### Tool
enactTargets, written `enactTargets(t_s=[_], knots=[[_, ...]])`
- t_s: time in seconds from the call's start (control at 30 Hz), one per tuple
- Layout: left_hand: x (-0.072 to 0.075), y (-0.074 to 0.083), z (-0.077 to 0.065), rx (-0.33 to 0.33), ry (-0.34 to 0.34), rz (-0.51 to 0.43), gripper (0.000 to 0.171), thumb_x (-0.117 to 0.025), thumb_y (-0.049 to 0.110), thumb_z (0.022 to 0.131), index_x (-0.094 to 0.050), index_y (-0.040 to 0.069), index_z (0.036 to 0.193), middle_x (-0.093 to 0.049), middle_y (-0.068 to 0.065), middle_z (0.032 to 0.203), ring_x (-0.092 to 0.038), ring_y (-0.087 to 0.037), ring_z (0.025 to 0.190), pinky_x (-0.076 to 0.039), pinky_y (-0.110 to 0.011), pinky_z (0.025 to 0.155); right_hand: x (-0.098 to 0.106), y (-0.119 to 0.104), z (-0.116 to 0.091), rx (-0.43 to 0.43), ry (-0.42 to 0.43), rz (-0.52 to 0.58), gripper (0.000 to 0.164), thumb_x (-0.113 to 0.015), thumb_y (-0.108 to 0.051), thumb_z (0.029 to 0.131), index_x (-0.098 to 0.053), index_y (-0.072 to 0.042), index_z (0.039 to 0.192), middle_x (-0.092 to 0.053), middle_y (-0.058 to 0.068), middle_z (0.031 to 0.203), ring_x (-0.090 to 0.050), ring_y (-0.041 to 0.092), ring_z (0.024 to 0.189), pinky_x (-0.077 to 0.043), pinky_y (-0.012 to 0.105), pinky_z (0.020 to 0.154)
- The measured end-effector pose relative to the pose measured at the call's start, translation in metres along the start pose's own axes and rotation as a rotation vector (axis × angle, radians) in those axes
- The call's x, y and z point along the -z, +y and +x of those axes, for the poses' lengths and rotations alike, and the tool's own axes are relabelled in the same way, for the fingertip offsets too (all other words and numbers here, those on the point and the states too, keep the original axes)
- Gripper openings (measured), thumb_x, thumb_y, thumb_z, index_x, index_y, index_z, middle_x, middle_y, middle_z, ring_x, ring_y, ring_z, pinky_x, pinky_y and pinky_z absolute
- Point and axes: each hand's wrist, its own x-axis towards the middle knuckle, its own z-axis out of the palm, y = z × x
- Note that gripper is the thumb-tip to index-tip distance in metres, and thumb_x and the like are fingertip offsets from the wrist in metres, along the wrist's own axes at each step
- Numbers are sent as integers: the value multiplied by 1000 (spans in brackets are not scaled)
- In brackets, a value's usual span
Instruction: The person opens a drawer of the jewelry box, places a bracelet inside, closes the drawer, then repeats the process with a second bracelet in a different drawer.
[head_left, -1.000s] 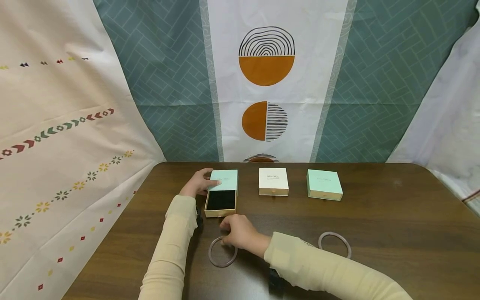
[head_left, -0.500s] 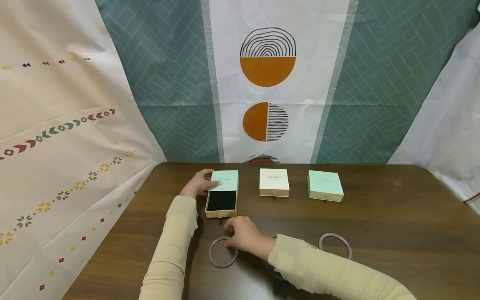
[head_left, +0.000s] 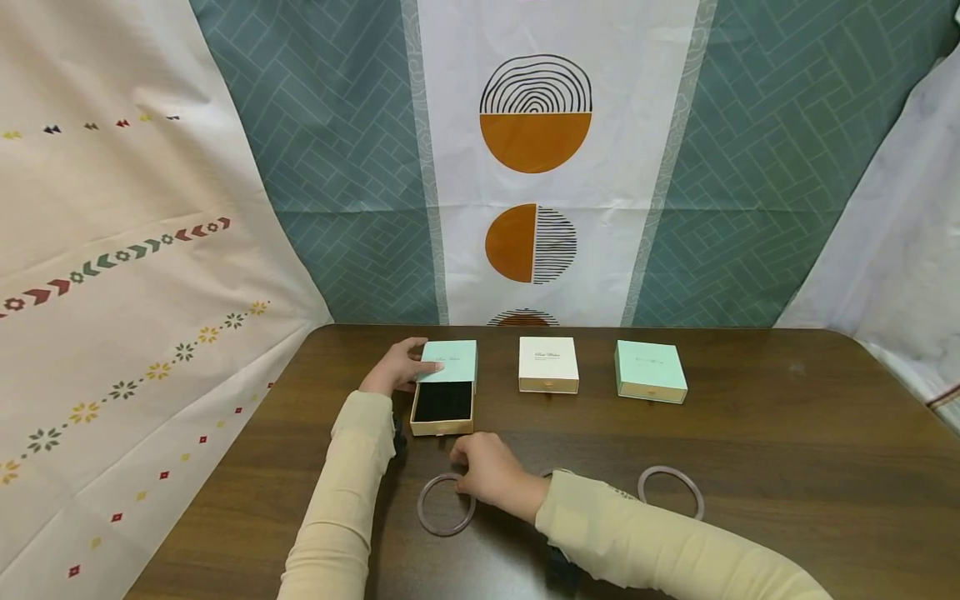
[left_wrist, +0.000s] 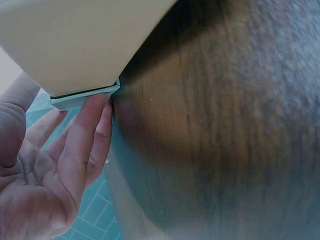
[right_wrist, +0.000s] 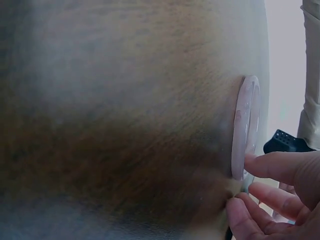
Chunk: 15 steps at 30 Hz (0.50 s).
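- Beyond the drawer box, you face a cloth backdrop point(head_left: 352, 167), its teal panels flanking a white strip with orange-and-black circles.
- The brown wood-grain table point(head_left: 787, 433) carries the drawer box near its far edge, left of centre.
- Your cream right sleeve point(head_left: 660, 533) and left sleeve point(head_left: 341, 492) reach in from this side of the drawer box.
- The mint drawer box point(head_left: 453, 372) has its black-lined drawer point(head_left: 442, 427) pulled out towards you.
- Your left hand point(head_left: 397, 367) grips the drawer box's left side, thumb on top, fingers along the side.
- Your right hand point(head_left: 491, 471) is just this side of the drawer, thumb and fingers bent around a bangle's rim; you cannot tell whether they pinch it.
- Right of the drawer box sit a white gift box point(head_left: 548, 364) and, farther right, a closed mint box point(head_left: 650, 371).
- That pale pink bangle point(right_wrist: 240, 135) lies flat this side of the drawer box.
- A second bangle point(head_left: 664, 469) lies well to its right, partly behind your sleeve.
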Motion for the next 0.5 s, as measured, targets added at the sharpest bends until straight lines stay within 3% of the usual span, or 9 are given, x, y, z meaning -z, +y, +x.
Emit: enactTargets(t_s=[0.5], knots=[[1,1,-1,-3,-10,-2,73,-65,19,92,-23,10,152,-33,-27,146,-45,-43,125,-49,-52,93,0,1,2,4,4,-59,19,-81,0,66,-69,-2,81,-61,1,72,-51,8,65,-46,21,58]])
